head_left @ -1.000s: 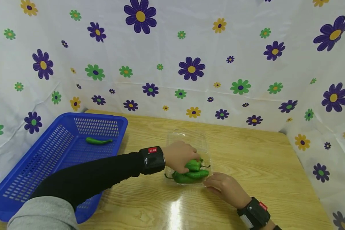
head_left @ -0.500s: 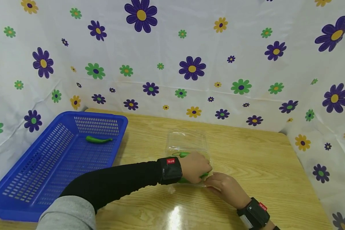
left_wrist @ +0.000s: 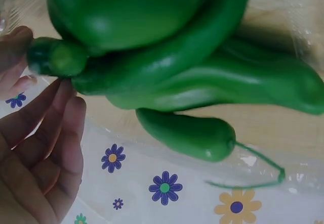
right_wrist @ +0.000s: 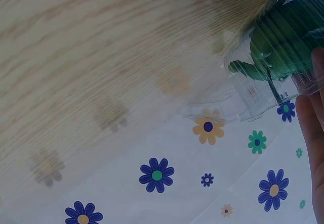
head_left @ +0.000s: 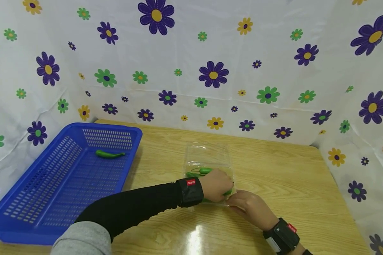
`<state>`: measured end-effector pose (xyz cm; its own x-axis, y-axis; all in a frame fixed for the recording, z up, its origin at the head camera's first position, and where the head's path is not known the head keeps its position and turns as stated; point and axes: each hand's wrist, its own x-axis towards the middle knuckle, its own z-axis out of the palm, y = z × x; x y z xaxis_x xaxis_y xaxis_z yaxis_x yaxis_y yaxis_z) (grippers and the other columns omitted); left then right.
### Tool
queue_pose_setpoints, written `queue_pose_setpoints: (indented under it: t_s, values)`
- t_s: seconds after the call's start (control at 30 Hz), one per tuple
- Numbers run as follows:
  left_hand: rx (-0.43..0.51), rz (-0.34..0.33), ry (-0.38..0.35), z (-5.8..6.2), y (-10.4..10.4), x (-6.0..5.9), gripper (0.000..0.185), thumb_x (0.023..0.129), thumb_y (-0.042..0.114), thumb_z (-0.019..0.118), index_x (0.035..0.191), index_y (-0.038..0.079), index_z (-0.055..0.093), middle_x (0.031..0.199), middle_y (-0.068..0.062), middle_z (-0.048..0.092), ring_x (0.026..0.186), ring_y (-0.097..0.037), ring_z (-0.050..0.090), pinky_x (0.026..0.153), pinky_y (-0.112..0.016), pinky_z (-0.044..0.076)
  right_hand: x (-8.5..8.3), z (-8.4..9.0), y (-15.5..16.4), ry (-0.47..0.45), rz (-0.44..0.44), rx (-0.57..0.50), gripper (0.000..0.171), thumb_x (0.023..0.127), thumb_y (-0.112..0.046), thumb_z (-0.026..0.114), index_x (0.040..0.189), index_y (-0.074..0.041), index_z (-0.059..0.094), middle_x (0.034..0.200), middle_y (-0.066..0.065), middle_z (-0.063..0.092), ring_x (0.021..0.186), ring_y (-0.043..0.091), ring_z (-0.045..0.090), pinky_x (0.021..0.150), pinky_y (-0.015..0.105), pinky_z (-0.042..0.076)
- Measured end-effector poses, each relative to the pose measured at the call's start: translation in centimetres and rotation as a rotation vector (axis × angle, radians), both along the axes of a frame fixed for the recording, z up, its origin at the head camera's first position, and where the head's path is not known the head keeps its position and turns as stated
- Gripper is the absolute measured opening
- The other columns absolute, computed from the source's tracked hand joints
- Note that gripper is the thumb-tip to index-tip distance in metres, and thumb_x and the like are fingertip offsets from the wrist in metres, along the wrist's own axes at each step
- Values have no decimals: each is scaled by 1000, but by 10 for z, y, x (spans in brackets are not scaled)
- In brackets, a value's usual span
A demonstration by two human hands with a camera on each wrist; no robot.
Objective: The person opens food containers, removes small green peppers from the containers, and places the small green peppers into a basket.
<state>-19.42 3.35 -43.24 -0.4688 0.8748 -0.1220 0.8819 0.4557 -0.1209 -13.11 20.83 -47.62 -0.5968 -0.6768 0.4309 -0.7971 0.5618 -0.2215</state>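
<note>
Our left hand (head_left: 216,185) curled its fingers onto the peppers (left_wrist: 167,67) lying crosswise beneath them; our right hand's (head_left: 249,207) fingers steadied the clear tray (head_left: 207,156) nearby.

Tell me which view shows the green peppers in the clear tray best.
The left wrist view: the green peppers fill the frame, stems and all. In the head view the left hand covers most of them. The right wrist view shows only a blurred part through the clear tray.

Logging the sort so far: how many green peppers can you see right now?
At least 5: one lies in the blue plastic basket at; about four show in the clear plastic tray, e.g., under the left hand. Others may be hidden.
</note>
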Motion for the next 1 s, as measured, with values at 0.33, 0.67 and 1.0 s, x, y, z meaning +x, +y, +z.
queue_pose_setpoints:
  t_s: [0.33, 0.67, 1.0]
  values:
    - [-1, 16, 42, -11, 6, 0, 23, 81, 41, 69, 73, 21, 62, 75, 8, 64, 71, -8, 60, 59, -21, 48, -1, 0, -1, -15, -9, 8, 28, 68, -8, 81, 93, -19, 73, 90, -10, 70, 86, 5, 65, 88, 32, 53]
    - [10, 61, -31, -11, 1, 1, 12, 76, 15, 74, 79, 20, 64, 83, 8, 65, 76, -7, 63, 60, -21, 50, -1, -1, -1, -15, -7, 0, 26, 67, -8, 81, 90, -18, 73, 87, -10, 70, 82, 3, 65, 87, 32, 54]
    - [3, 83, -17, -15, -2, -2, 12, 83, 10, 67, 78, 21, 64, 88, 5, 66, 83, -11, 64, 66, -24, 54, -1, 0, -1, 13, 13, -19, 26, 66, -6, 82, 89, -15, 73, 86, -8, 70, 81, 6, 66, 85, 34, 55]
